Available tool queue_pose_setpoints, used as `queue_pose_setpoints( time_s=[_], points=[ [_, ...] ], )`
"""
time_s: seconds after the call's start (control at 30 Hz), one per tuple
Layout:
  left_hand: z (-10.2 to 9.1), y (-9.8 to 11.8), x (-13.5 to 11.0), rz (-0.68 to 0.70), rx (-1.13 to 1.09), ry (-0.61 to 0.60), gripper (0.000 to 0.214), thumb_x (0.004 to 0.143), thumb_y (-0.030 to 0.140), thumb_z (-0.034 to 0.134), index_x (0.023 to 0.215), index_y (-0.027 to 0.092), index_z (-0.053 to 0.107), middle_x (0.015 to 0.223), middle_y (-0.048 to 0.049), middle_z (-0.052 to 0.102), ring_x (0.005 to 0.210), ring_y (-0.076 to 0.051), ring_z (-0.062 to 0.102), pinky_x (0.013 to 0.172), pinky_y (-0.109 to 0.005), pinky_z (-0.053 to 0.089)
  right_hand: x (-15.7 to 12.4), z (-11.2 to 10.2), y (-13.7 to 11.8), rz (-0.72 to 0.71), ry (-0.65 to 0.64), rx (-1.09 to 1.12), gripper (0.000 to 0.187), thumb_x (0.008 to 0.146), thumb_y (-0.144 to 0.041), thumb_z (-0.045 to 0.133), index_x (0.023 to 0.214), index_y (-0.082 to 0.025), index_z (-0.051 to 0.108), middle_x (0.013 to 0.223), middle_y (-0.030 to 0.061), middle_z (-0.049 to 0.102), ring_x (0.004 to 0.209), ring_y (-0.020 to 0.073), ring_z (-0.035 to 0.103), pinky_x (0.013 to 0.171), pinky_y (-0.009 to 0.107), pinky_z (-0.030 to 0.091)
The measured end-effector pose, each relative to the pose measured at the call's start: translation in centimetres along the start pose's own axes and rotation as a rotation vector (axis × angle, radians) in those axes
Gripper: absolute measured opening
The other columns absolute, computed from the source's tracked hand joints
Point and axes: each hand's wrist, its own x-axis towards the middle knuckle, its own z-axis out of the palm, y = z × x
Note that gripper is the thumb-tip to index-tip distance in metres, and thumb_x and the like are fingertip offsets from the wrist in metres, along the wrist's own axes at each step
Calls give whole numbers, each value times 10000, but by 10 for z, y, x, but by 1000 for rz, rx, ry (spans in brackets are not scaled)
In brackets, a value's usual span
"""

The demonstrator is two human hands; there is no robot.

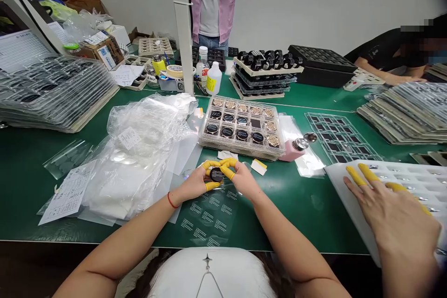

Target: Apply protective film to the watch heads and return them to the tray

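Observation:
My left hand [199, 181], with yellow finger cots, grips a round black watch head [216, 174] that carries small white print. My right hand [239, 177], also in yellow finger cots, is closed at the watch head's upper right edge, its fingertips meeting those of the left. Below both hands lies a clear sheet of stickers [207, 216] with blocks of white text. Just beyond them stands a stacked clear tray [240, 148] of watch heads, some with black faces up and others showing gold-coloured sides; one compartment shows only a dark square.
Plastic bags [136, 163] and a paper form [70, 193] lie left. A pink pump bottle [292, 150] stands right of the tray. A co-worker's hand [391, 214] rests on a white foam tray [352, 205]. Stacked trays [59, 93] flank the table; another person stands behind.

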Motion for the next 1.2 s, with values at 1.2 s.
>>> queue_pose_setpoints(
  time_s=[1.2],
  points=[
    [-1,-2,2,-14,-106,-44,409,723,224,697,1090,215,518,1015,-41,613,904,-182,630,847,-315,495,-4,8,7,-130,127,-259,93,788,-276,538,724,-226,584,906,40,651,892,208,551,836,393,414]
  ],
)
